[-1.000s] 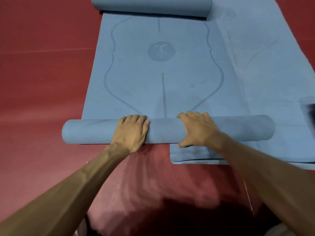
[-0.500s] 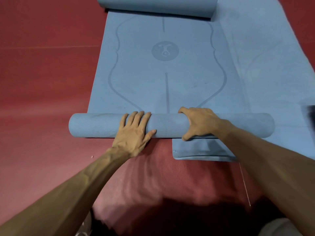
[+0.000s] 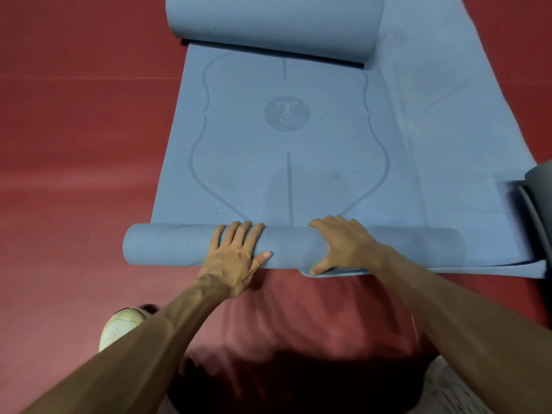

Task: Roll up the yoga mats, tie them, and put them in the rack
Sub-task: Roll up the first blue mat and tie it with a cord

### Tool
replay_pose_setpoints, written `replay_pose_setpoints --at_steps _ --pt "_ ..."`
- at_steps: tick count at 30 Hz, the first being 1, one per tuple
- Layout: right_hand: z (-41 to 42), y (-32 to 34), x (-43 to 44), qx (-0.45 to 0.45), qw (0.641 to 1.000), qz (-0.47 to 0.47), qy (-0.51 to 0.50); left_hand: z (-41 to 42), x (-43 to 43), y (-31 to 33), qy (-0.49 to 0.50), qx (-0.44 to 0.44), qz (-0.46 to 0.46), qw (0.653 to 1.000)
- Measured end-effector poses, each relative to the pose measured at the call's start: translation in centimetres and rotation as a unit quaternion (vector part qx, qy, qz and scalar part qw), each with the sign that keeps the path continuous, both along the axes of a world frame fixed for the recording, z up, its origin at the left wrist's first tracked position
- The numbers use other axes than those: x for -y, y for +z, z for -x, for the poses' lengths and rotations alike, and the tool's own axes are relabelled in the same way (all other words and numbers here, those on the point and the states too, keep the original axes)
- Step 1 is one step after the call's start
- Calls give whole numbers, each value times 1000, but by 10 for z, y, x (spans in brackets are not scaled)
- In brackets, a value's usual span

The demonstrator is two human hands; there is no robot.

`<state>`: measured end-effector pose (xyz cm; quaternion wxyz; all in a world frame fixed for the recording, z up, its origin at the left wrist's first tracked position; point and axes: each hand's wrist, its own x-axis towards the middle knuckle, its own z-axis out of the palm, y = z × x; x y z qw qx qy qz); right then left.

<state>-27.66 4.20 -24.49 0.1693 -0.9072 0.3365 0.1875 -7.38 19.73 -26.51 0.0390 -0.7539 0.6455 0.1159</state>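
Observation:
A blue yoga mat (image 3: 286, 138) with printed lines and a round logo lies on the red floor. Its near end is wound into a roll (image 3: 173, 248) that stretches across the view. My left hand (image 3: 236, 255) presses flat on the roll left of centre, fingers reaching over its top. My right hand (image 3: 346, 246) grips the roll right of centre, fingers curled over the top and thumb tucked under the near side. The far end of the mat curls up into a loose roll (image 3: 274, 22).
A second blue mat (image 3: 466, 121) lies flat to the right, partly under the first. A dark grey rolled mat (image 3: 539, 204) sits at the right edge. My white shoe (image 3: 122, 325) stands on the red floor (image 3: 74, 174) at lower left.
The roll has moved away from me over the flat mat and grown slightly. My left hand went from gripping to pressing flat. The shoe and the grey roll came into view.

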Motion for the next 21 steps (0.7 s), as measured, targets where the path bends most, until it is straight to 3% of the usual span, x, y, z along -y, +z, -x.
replay_pose_setpoints --at_steps 6,11,16,21 --pt "11 -8 -5 67 994 88 16 -13 31 3 -1 -19 -10 1000" --pt "16 -30 -21 173 961 211 -33 -28 64 3 12 -48 -60 997" --pt "6 -41 -12 191 948 250 -43 -39 89 1 12 -58 -82 995" --pt "-2 -36 9 138 964 225 -20 -44 109 6 54 -89 -76 992"
